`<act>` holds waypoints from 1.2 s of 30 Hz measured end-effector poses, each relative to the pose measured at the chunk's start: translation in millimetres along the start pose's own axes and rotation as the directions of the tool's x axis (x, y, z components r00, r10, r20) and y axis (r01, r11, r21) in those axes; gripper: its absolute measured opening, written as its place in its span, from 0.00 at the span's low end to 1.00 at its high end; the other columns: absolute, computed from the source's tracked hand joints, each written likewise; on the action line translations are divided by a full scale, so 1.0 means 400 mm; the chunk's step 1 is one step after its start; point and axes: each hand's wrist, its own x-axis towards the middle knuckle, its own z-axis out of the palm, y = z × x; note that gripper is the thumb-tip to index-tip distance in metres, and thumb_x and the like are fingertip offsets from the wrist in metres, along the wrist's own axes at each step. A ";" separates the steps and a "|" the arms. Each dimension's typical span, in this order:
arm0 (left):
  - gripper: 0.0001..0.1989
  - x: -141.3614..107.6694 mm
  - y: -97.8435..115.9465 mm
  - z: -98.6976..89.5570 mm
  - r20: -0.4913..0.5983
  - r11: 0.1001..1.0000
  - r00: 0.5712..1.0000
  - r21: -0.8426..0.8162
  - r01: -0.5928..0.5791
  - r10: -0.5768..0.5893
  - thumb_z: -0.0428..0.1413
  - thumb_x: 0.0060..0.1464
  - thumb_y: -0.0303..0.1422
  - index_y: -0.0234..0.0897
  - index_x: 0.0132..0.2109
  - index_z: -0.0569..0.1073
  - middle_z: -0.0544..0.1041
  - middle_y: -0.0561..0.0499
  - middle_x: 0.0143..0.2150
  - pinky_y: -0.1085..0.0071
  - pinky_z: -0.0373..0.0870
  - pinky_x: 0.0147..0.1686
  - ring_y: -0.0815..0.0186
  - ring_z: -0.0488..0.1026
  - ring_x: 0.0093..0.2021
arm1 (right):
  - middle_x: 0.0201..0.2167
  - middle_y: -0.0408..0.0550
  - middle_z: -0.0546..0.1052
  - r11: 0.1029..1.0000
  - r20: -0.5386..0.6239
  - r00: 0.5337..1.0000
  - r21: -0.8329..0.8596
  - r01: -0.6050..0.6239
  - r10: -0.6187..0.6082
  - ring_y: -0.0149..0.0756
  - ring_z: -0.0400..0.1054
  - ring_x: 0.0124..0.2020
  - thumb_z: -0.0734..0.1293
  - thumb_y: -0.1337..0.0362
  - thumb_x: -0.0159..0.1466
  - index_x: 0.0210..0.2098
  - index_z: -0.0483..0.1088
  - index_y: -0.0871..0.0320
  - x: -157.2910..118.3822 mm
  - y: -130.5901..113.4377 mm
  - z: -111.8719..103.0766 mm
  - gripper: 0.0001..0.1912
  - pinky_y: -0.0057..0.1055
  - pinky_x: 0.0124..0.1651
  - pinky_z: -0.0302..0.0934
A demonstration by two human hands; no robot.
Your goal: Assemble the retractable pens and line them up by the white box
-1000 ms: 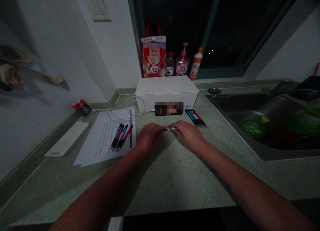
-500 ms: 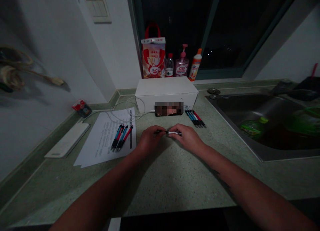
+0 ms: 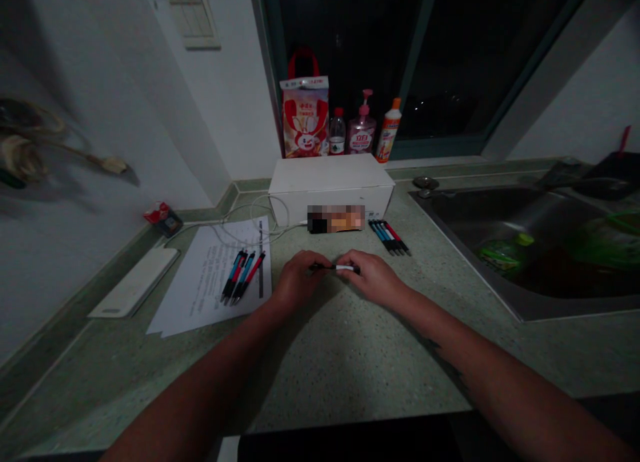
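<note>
Bent over a pale green speckled stone desk (image 3: 325,375), a person works with two bare hands above the surface, nearly fingertip to fingertip. The left hand (image 3: 300,279), its fingers drawn in, pinches the dark end of a slim black-and-white pen (image 3: 344,267) between thumb and forefinger; the right hand (image 3: 374,277), similarly curled, pinches the white part near the opposite end. The pen lies level across the narrow gap between the hands, partly hidden by the fingers; whether it is one joined piece cannot be told.

Just beyond the hands, a black phone with a blurred screen (image 3: 336,221) sits on its long edge before a long white cardboard box (image 3: 330,190), a thin white cable (image 3: 285,232) running to its left end. To the right of the phone, blue, white and red pens with black grips (image 3: 390,238) lie side by side in a slanting row. To the left of the hands, a cluster of blue and red pens with black grips (image 3: 243,277) rests on white printed paper sheets (image 3: 193,295), near a flat white rectangular slab (image 3: 134,283). At far right is a stainless-steel sink (image 3: 450,222).
</note>
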 end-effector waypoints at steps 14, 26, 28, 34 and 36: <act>0.07 0.000 0.006 -0.005 -0.029 0.996 0.996 -0.047 -0.081 0.080 0.59 0.59 0.26 0.41 0.37 0.80 0.83 0.49 0.38 0.61 0.79 0.44 0.62 0.79 0.40 | 0.39 0.49 0.82 0.999 0.018 0.999 0.002 0.051 -0.051 0.40 0.76 0.40 0.64 0.64 0.72 0.41 0.77 0.54 -0.001 -0.003 -0.005 0.09 0.36 0.44 0.65; 0.06 -0.001 0.003 -0.001 -0.057 0.996 0.997 -0.074 -0.058 0.054 0.59 0.59 0.25 0.41 0.37 0.80 0.83 0.50 0.38 0.63 0.78 0.44 0.63 0.79 0.40 | 0.39 0.48 0.81 1.000 -0.006 1.000 0.030 0.003 -0.003 0.40 0.76 0.40 0.67 0.63 0.70 0.45 0.77 0.53 -0.001 -0.002 -0.008 0.06 0.35 0.43 0.65; 0.07 -0.001 0.004 -0.002 -0.053 0.997 0.997 -0.055 -0.062 0.059 0.60 0.58 0.24 0.40 0.37 0.80 0.83 0.50 0.37 0.63 0.78 0.44 0.63 0.79 0.40 | 0.38 0.47 0.81 0.999 -0.022 1.000 0.049 -0.020 0.021 0.39 0.75 0.39 0.71 0.64 0.67 0.47 0.76 0.54 -0.002 -0.001 -0.008 0.08 0.35 0.42 0.64; 0.07 0.001 0.000 -0.003 -0.076 0.993 0.991 -0.045 -0.111 0.107 0.61 0.57 0.22 0.39 0.37 0.80 0.83 0.51 0.37 0.66 0.78 0.42 0.64 0.79 0.38 | 0.40 0.49 0.82 0.999 0.005 1.000 0.037 -0.002 0.001 0.40 0.75 0.40 0.66 0.62 0.71 0.43 0.77 0.53 0.001 0.001 -0.007 0.07 0.36 0.44 0.64; 0.07 0.002 -0.003 -0.001 -0.096 0.989 0.989 -0.081 -0.122 0.114 0.61 0.57 0.22 0.39 0.37 0.80 0.83 0.51 0.36 0.67 0.77 0.40 0.65 0.79 0.37 | 0.39 0.48 0.82 0.997 -0.003 0.999 0.065 -0.031 0.032 0.40 0.75 0.40 0.71 0.62 0.68 0.47 0.76 0.54 0.001 0.003 -0.006 0.08 0.35 0.43 0.64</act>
